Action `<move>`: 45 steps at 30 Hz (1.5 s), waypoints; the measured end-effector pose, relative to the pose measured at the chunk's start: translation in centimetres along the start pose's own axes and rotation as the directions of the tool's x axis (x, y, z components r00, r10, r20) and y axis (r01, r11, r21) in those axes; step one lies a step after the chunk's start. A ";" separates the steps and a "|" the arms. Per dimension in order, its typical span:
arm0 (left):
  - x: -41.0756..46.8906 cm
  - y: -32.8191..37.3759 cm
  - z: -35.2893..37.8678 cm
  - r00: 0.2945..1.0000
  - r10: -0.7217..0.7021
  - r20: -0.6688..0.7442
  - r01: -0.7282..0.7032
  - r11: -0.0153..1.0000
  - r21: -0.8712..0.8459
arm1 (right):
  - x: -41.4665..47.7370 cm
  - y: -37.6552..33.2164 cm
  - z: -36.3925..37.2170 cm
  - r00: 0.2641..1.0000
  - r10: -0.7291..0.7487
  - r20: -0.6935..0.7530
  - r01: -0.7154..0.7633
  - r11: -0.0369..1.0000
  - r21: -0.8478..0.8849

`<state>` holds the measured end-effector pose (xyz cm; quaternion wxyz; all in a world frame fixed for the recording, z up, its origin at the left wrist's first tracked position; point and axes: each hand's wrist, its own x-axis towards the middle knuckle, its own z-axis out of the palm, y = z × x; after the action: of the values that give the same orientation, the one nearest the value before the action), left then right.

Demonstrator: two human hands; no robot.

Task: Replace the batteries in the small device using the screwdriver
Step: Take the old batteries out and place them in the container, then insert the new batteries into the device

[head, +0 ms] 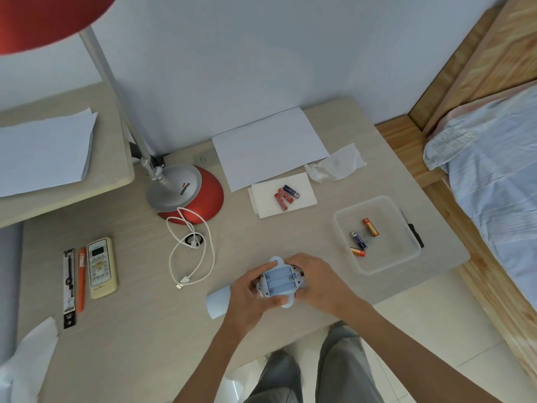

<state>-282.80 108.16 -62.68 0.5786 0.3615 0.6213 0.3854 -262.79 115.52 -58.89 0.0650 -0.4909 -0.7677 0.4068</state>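
With the bay open and slots empty, removal looks done; loading, cover and screw remain. Left hand and right hand both grip the device between them. Cover just left of the left hand. Napkin batteries beyond; tray batteries to the right, screwdriver past them.

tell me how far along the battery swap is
Done: the pale blue cover is off, lying on the desk, and the small pale blue device has three empty-looking slots. In hand: left hand and right hand grip the device. Left: probably load the three batteries from the white napkin, then screw the cover back.
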 end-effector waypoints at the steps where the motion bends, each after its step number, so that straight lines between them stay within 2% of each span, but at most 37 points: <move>1: -0.1 0.1 0.1 1.000 -0.005 -0.001 0.005 1.000 0.013 | 0.1 0.3 0.1 1.000 -0.004 -0.005 0.004 1.000 0.023; 3: -0.5 0.4 0.2 1.000 -0.007 0.002 0.006 0.997 0.083 | 0.1 0.5 0.0 1.000 -0.001 -0.002 0.001 0.998 0.069; 6: -1.3 1.4 0.0 1.000 0.024 0.015 -0.028 0.955 0.295 | 0.1 0.7 -0.1 0.999 0.034 0.034 -0.037 0.996 0.082; 10: -0.4 4.7 -1.3 0.985 0.169 0.033 -0.157 0.800 0.579 | -0.2 1.0 0.1 0.998 0.057 0.017 -0.058 0.994 0.091; 14: 4.0 9.9 -1.2 0.952 0.304 0.030 -0.228 0.643 0.731 | -0.5 1.0 0.3 0.997 0.075 0.016 -0.076 0.989 0.130; 17: 9.0 12.1 0.0 0.940 0.340 0.025 -0.236 0.597 0.766 | -0.6 1.0 0.3 0.998 0.067 0.018 -0.069 0.985 0.160; 24: 16.5 11.1 1.9 0.983 0.173 -0.057 -0.064 0.624 0.779 | -0.6 1.4 0.6 0.999 0.042 0.030 -0.046 0.986 0.162; 30: 17.6 10.2 2.0 0.970 0.218 -0.109 -0.040 0.583 0.811 | -0.3 1.8 1.0 1.000 -0.005 0.006 0.004 0.992 0.123; 35: 16.7 10.7 1.7 0.963 0.268 0.002 -0.112 0.395 0.912 | -0.3 1.8 1.4 1.000 -0.002 -0.009 0.003 0.996 0.095; 37: 15.7 11.1 1.6 0.966 0.259 -0.017 -0.099 0.427 0.899 | -0.4 1.9 1.4 1.000 -0.002 -0.015 0.003 0.997 0.081; 40: 13.1 11.4 0.9 0.967 0.228 -0.112 -0.049 0.601 0.798 | -0.4 1.6 1.3 1.000 0.003 -0.019 -0.002 0.998 0.071; 45: 8.4 9.8 -1.3 0.972 0.103 -0.209 0.037 0.818 0.575 | -0.5 1.3 1.0 1.000 0.021 -0.017 -0.020 0.998 0.063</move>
<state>-284.62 119.99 -57.53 0.3597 0.4825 0.7650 0.2294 -262.15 114.82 -60.27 0.0831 -0.5000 -0.7489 0.4270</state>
